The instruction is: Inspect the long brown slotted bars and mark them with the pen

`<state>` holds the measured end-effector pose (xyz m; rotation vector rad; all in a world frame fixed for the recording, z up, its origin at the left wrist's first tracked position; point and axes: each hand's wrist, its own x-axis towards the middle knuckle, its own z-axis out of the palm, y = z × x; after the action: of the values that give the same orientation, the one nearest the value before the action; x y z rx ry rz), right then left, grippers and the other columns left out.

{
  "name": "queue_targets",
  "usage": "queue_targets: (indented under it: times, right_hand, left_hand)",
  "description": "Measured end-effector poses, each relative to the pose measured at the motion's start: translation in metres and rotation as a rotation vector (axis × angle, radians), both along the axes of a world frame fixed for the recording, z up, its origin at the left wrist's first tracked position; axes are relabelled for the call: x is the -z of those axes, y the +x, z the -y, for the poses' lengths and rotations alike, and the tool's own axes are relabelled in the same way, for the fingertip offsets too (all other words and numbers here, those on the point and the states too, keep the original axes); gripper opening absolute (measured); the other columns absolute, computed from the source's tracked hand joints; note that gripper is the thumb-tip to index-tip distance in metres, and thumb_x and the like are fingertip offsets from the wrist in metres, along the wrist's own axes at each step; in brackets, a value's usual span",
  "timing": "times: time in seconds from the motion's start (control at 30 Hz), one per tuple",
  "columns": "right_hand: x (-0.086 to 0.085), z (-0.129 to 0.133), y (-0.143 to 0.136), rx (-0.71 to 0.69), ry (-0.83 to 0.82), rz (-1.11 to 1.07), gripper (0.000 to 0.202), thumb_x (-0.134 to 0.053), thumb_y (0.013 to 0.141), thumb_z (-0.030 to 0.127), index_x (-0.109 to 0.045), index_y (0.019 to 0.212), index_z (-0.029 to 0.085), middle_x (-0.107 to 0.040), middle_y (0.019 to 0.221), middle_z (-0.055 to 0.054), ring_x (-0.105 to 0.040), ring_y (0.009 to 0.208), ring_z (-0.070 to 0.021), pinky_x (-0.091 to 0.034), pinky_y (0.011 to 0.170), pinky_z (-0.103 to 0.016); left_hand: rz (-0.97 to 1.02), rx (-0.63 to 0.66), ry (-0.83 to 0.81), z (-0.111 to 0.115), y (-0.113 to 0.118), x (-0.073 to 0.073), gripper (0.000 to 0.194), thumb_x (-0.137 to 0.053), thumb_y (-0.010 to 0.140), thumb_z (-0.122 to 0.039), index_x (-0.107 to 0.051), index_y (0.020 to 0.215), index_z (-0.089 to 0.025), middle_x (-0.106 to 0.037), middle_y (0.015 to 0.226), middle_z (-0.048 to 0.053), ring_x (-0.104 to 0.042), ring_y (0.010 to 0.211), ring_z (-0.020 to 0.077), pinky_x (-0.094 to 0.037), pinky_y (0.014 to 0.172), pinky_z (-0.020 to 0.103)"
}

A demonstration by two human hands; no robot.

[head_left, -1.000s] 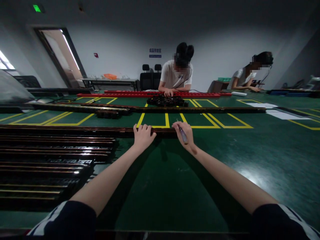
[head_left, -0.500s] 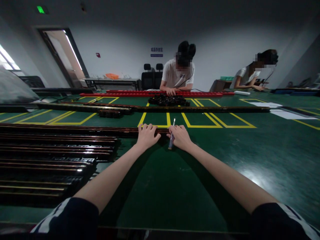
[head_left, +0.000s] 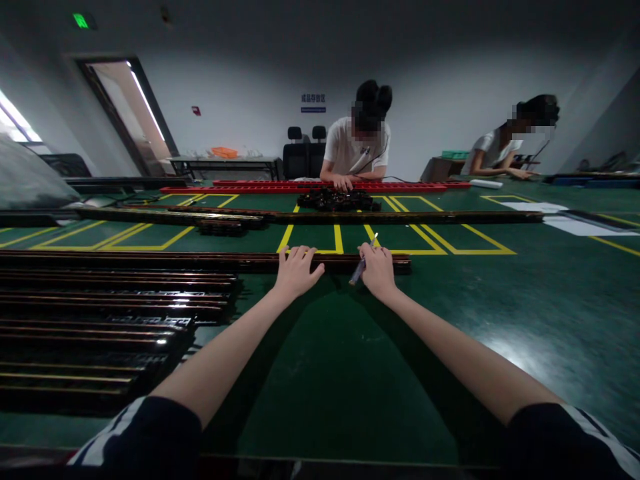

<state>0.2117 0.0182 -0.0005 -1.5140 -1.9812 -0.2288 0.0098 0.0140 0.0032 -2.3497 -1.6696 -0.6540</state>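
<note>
A long dark strip (head_left: 340, 265) with reddish edges lies across the green table in front of me. My left hand (head_left: 296, 272) is closed over it, fingers hooked on the far side and thumb pointing right. Farther right, my right hand (head_left: 379, 270) is at the same strip, near its end. Its fingers are wrapped round a slim screwdriver-like tool (head_left: 358, 271) with a see-through handle and a bright tip, slanting up to the right. Whether these fingers also grip the strip is hidden.
Several similar strips (head_left: 110, 300) lie stacked at the left. Another long strip (head_left: 425, 218) and a dark pile of parts (head_left: 340, 199) are farther back, before a red rail (head_left: 240, 185). Two co-workers (head_left: 357, 150) (head_left: 493, 150) lean over the far side. White sheets (head_left: 583, 225) lie at the right.
My right hand has moved right with the tool, which now tilts more. The strip has slid right, and its end shows past my right hand. My left hand has hardly moved.
</note>
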Motion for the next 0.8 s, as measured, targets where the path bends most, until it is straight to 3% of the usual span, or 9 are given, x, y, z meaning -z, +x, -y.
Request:
queue_targets:
  times: [0.17, 0.27, 0.43, 0.6, 0.8]
  right_hand:
    - [0.0030, -0.0023, 0.0120, -0.161, -0.007, -0.026, 0.022, -0.050, 0.072, 0.004, -0.039, 0.079, 0.023, -0.067, 0.109, -0.013, -0.061, 0.097, -0.0279, -0.038, 0.093, -0.043]
    - [0.0047, -0.0030, 0.0110, -0.200, -0.036, 0.001, 0.016, -0.052, 0.077, 0.013, -0.040, 0.082, 0.022, -0.068, 0.106, -0.012, -0.061, 0.094, -0.0266, -0.037, 0.093, -0.043]
    - [0.0045, -0.0047, 0.0096, -0.180, -0.055, 0.066, 0.010, -0.052, 0.082, 0.020, -0.043, 0.087, 0.021, -0.067, 0.093, -0.008, -0.060, 0.085, -0.0244, -0.036, 0.089, -0.042]
    - [0.0029, -0.0065, 0.0070, -0.086, -0.087, 0.093, 0.019, -0.057, 0.085, 0.032, -0.042, 0.086, 0.021, -0.062, 0.082, -0.007, -0.059, 0.083, -0.0258, -0.036, 0.084, -0.040]
    - [0.0031, -0.0047, 0.0052, -0.085, -0.085, 0.070, 0.016, -0.055, 0.083, 0.028, -0.041, 0.087, 0.022, -0.062, 0.085, -0.008, -0.057, 0.088, -0.0277, -0.033, 0.084, -0.041]
  left_hand:
    - [-0.006, -0.017, -0.032, -0.0004, 0.0001, -0.0008, 0.051, -0.034, 0.092, -0.045, -0.055, 0.125, -0.013, -0.060, 0.126, 0.014, -0.050, 0.120, 0.0289, -0.025, 0.109, 0.052]
    - [-0.018, -0.014, -0.071, 0.0004, 0.0008, -0.0030, 0.051, -0.034, 0.092, -0.046, -0.055, 0.125, -0.013, -0.060, 0.125, 0.014, -0.052, 0.118, 0.0290, -0.028, 0.108, 0.051]
    - [-0.025, -0.016, -0.096, 0.0015, 0.0017, -0.0060, 0.052, -0.035, 0.092, -0.045, -0.055, 0.126, -0.012, -0.059, 0.126, 0.015, -0.050, 0.120, 0.0297, -0.031, 0.107, 0.050]
    - [-0.025, -0.013, -0.113, 0.0006, 0.0014, -0.0057, 0.052, -0.036, 0.091, -0.045, -0.053, 0.128, -0.011, -0.058, 0.127, 0.015, -0.049, 0.120, 0.0302, -0.033, 0.106, 0.048]
    - [-0.037, 0.002, -0.079, -0.0003, 0.0006, -0.0027, 0.051, -0.035, 0.092, -0.042, -0.053, 0.128, -0.012, -0.059, 0.126, 0.014, -0.050, 0.118, 0.0291, -0.032, 0.106, 0.047]
